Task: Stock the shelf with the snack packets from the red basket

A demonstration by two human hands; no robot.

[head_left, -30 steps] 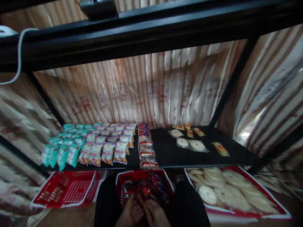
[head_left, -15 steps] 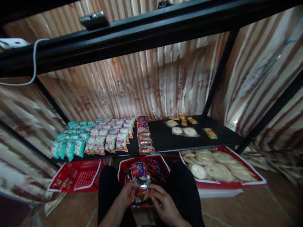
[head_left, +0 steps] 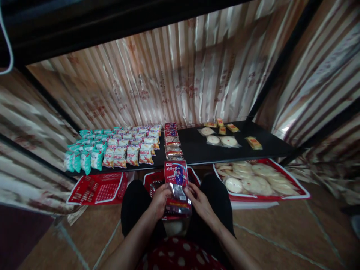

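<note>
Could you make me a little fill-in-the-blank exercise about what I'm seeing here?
1. The left hand and right hand hold a packet whose upper part is mainly ____.
2. The teal bags lie toward the ____-hand end of the shelf.
3. The shelf's bare surface is coloured ____.

Missing words: red; left; black.

The red packet (head_left: pixel 176 175) at near centre reads "si神1号"; red lettering on the white snack bags (head_left: pixel 132 154), left, and far striped curtain (head_left: pixel 146 71) is illegible.

The packet (head_left: pixel 177 190) is partly red, the curtain (head_left: pixel 157 86) striped.
</note>
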